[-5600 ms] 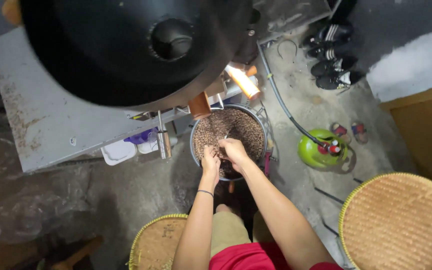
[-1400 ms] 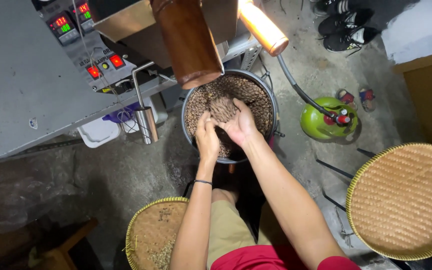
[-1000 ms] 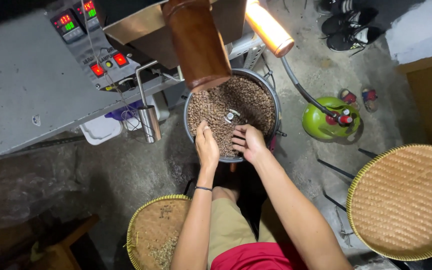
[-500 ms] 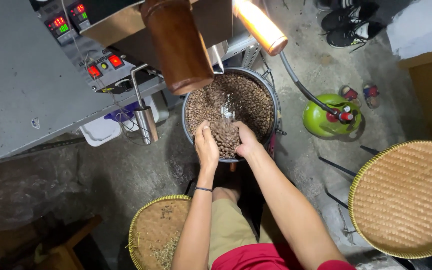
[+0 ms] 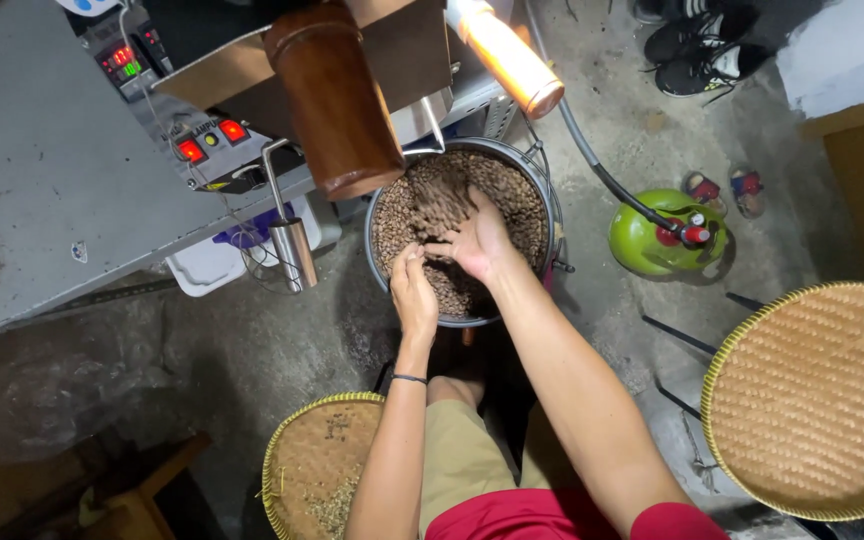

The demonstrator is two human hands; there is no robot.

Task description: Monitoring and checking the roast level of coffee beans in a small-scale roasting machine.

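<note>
A round metal pan (image 5: 550, 205) full of brown roasted beans (image 5: 497, 180) sits below a grey machine (image 5: 42, 190). My right hand (image 5: 474, 240) lies flat in the beans with fingers spread toward a blurred heap of moving beans (image 5: 440, 195). My left hand (image 5: 412, 290) rests at the near side of the pan, fingertips pinched among the beans; whether it grips any is hidden. A brown cylinder (image 5: 334, 100) hangs over the pan's left rim.
A lit orange tube (image 5: 507, 55) points over the pan. A green gas cylinder (image 5: 657, 235) with a hose stands to the right. One woven tray (image 5: 817, 400) lies at right, another woven tray (image 5: 317, 470) with chaff by my knee. Shoes (image 5: 697, 45) sit at the top right.
My right hand has pushed forward from the pan's near rim into the middle of the beans, stirring them. My left hand stayed near the front rim. The view shifted slightly.
</note>
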